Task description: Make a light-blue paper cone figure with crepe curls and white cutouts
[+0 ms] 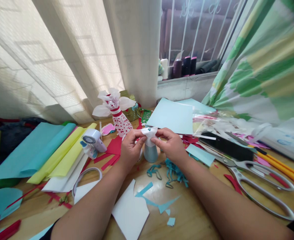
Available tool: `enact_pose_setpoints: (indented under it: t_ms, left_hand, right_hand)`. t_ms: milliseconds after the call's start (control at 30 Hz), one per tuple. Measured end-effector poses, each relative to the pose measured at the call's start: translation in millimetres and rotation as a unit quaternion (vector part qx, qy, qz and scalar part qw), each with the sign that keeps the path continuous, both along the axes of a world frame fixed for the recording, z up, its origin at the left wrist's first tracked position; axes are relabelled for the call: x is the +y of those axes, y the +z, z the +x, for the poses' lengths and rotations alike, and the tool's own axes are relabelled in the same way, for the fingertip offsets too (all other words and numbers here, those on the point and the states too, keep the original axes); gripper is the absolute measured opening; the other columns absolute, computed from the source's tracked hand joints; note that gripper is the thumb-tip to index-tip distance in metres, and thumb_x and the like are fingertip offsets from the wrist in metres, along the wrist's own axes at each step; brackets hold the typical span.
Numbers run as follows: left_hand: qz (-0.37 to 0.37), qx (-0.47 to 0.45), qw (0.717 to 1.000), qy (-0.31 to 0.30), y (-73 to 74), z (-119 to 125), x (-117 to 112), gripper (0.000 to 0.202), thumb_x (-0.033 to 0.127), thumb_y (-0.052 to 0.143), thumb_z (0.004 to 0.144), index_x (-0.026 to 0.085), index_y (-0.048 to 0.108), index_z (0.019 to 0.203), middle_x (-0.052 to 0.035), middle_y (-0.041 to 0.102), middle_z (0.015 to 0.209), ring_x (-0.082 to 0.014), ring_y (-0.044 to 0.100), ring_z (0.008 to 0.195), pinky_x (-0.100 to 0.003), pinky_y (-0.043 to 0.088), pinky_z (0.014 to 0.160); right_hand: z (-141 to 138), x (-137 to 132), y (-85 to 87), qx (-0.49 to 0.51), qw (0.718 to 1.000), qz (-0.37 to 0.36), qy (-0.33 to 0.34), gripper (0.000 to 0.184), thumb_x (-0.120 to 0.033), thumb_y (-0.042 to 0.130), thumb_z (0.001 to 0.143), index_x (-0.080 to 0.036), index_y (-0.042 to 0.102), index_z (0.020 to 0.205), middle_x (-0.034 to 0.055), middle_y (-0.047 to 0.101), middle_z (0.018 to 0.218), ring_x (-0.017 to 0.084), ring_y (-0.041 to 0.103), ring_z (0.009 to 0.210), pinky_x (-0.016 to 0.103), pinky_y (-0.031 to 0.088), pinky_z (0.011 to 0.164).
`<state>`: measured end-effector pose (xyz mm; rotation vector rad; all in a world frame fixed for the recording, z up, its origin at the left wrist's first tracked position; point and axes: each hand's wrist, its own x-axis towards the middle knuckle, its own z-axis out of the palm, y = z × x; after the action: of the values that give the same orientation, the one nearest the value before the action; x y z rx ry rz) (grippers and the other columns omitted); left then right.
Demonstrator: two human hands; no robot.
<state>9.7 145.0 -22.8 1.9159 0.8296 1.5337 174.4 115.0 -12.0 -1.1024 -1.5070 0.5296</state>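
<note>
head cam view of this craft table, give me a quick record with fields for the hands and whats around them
left hand: pinching white paper on top of a small pale blue cone
right hand: pinching the same white paper
nearest: teal paper scraps, red paper strips
further out: paper doll with red-dotted skirt, steel scissors, white tape dispenser, pale blue card
surface: wooden table

One left hand [132,150], one right hand [168,145], one paper-wrapped bottle [150,153] between them, one paper doll [119,123] left of center, one pair of scissors [239,175] at lower right, three dark spools [186,66] at upper right.
</note>
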Motion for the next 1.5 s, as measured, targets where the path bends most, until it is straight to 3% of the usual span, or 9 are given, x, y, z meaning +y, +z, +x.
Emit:
enact_pose_setpoints:
  t_ms: [267,467,700,967,1500]
  left_hand:
    - [-0.031,-0.026,0.999,0.001,3.1,1.7,-3.3,0.013,0.033,0.059,0.081,0.019,0.058,0.082,-0.0005,0.058,0.075,-0.0143,0.055,0.069,-0.025,0.045,0.065]
    - [-0.061,-0.051,0.997,-0.004,15.1,7.4,-9.0,0.016,0.035,0.06,0.08,0.019,0.059,0.082,0.0009,0.058,0.073,-0.0126,0.054,0.065,-0.023,0.043,0.06]
    - [-0.071,-0.073,0.995,0.014,23.2,13.1,-12.5,0.012,0.03,0.057,0.082,0.019,0.06,0.078,-0.0002,0.06,0.077,-0.0135,0.055,0.071,-0.024,0.044,0.067]
    - [-0.063,-0.103,0.992,0.025,22.1,9.3,-11.0,0.013,0.026,0.059,0.08,0.018,0.064,0.071,-0.0052,0.063,0.094,-0.0194,0.057,0.094,-0.033,0.042,0.089]
    - [-0.146,-0.236,0.96,0.024,14.2,20.2,-9.8,0.014,0.03,0.063,0.078,0.016,0.065,0.076,-0.0038,0.068,0.086,-0.014,0.061,0.077,-0.026,0.047,0.071]
  right_hand:
    - [-0.3,0.2,-0.3,0.001,1.0,0.003,0.0,0.016,-0.027,0.066,0.073,-0.02,0.069,0.087,0.0023,0.064,0.081,0.018,0.06,0.078,0.032,0.048,0.076]
    - [-2.7,-2.0,3.1,-0.002,1.0,0.003,-0.006,0.014,-0.026,0.067,0.073,-0.019,0.068,0.084,0.0021,0.063,0.079,0.018,0.06,0.076,0.032,0.047,0.075]
    - [-3.1,-2.5,1.8,-0.003,1.0,0.004,-0.009,0.014,-0.024,0.067,0.072,-0.02,0.069,0.086,0.0015,0.063,0.078,0.017,0.059,0.075,0.031,0.047,0.075]
    - [-3.7,-2.7,3.1,-0.01,1.0,0.004,-0.011,0.013,-0.025,0.067,0.073,-0.019,0.068,0.083,0.0022,0.063,0.078,0.018,0.059,0.076,0.031,0.047,0.075]
    - [-2.5,-2.3,-0.7,-0.003,1.0,0.023,-0.006,0.015,-0.028,0.067,0.074,-0.02,0.067,0.087,0.0033,0.064,0.083,0.018,0.06,0.079,0.033,0.049,0.076]
